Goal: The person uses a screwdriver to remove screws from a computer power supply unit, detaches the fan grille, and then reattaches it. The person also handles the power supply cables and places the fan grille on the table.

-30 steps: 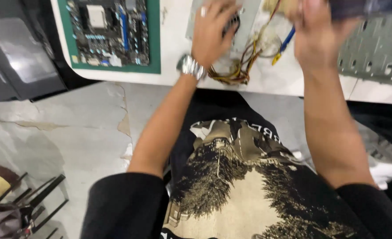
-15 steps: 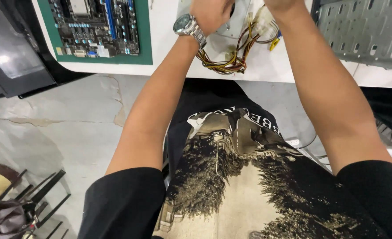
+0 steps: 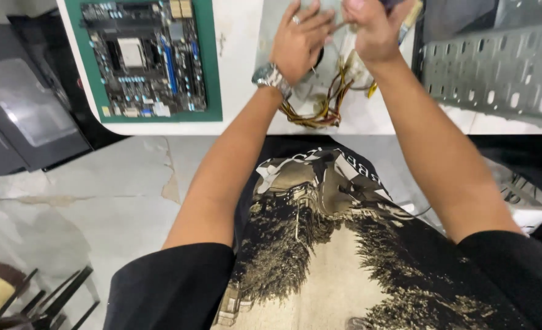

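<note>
A motherboard [image 3: 143,56] is lying on a mat [image 3: 213,73] at the left of the tabletop [image 3: 240,125], with a bundle of wires [image 3: 320,107] sitting to its right near the front edge. The left hand [image 3: 301,43] and right hand [image 3: 375,27] are meeting just behind and above that bundle, the left hand between the motherboard and the right hand. A perforated metal case panel [image 3: 497,73] is resting at the far right, and a dark case [image 3: 20,116] is standing left of the tabletop, on the floor [image 3: 99,189].

No packages, labels, signs or screens
</note>
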